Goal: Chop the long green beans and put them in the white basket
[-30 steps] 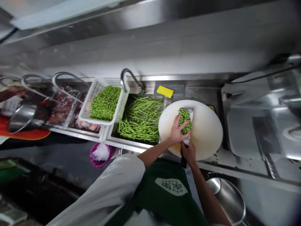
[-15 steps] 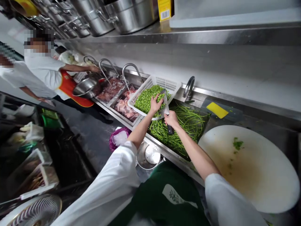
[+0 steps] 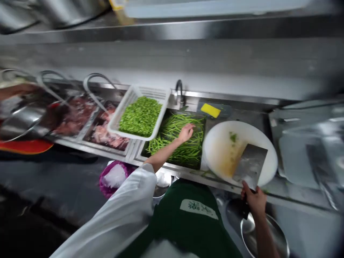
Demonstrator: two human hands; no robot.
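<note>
My left hand (image 3: 186, 132) reaches into the sink of long green beans (image 3: 177, 141), fingers curled down onto the stalks; the blur hides whether it grips any. My right hand (image 3: 254, 200) is closed round the dark handle of a broad cleaver (image 3: 249, 165), whose blade lies flat over the near edge of the round white cutting board (image 3: 223, 143). A few green bits (image 3: 232, 136) remain on the board. A white slotted basket (image 3: 129, 102) heaped with chopped green beans (image 3: 141, 116) rests across the sink divider to the left.
Sinks with raw meat (image 3: 104, 134) lie further left, under curved taps. A yellow sponge (image 3: 211, 110) sits behind the bean sink. A steel bowl (image 3: 268, 233) is low at the right, a purple bag (image 3: 114, 176) below the counter, and steel trays (image 3: 309, 150) at the right.
Both hands have left the basket, where they pushed chopped beans off the cleaver. The left hand is now in the long beans; the right has brought the cleaver back onto the board.
</note>
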